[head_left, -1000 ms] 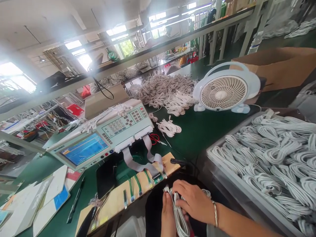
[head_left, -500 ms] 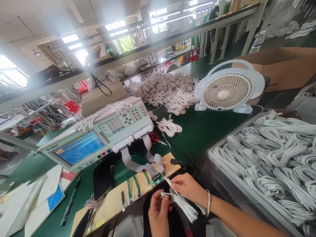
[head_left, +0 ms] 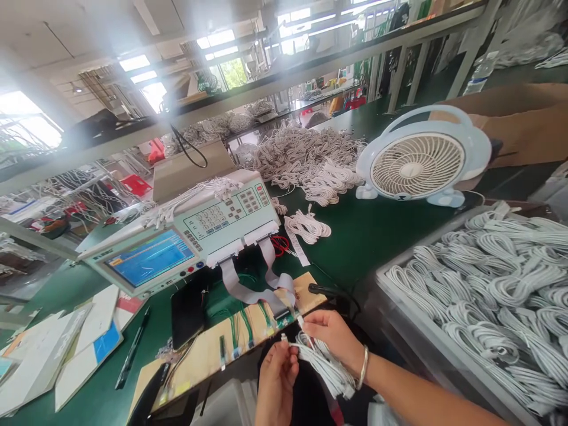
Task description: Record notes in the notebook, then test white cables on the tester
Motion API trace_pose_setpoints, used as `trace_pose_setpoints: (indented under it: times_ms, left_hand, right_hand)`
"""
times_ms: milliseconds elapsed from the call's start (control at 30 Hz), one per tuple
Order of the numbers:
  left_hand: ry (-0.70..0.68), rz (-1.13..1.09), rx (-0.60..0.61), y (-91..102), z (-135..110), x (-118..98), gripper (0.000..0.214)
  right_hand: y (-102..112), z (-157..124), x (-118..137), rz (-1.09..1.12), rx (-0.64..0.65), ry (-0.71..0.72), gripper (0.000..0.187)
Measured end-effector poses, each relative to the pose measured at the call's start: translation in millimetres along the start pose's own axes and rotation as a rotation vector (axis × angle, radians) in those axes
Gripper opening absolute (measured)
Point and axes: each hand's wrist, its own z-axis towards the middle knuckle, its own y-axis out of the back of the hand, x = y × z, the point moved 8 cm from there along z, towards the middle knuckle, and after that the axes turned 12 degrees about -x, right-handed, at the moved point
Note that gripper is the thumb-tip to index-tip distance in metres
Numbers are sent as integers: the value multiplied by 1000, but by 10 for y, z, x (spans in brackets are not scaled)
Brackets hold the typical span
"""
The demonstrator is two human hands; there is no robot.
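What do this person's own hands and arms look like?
The right hand is gloveless, with a rounded, shiny, pale metallic bangle at its wrist; the visible forearm is sleeveless. The left hand is gloveless too.

We see a pale blue fan (head_left: 413,170) standing on the green tabletop (head_left: 355,239) near a brown cardboard box (head_left: 526,136), a clear bottle (head_left: 480,74) behind that box, and, toward the left, a dark pen (head_left: 133,349) lying between papers (head_left: 44,361) and a flat black phone-like device (head_left: 189,316).
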Motion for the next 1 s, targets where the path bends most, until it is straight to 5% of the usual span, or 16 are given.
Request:
trace_pose_setpoints:
  times_ms: [167,300,800,1000]
  left_hand:
    - [-31,23,22,-109,7,-26,23]
    - [-48,-16,-8,-207,8,-13,22]
    - [-121,-184,-99,-221,1,41,19]
    - [-78,-318,-70,-257,35,157,22]
  right_hand:
    - [57,-144,309,-404,108,308,24]
    - [177,-191,399,-519,67,370,23]
    - [172,-216,287,-340,56,312,20]
    - [155,-156,109,-76,43,56,23]
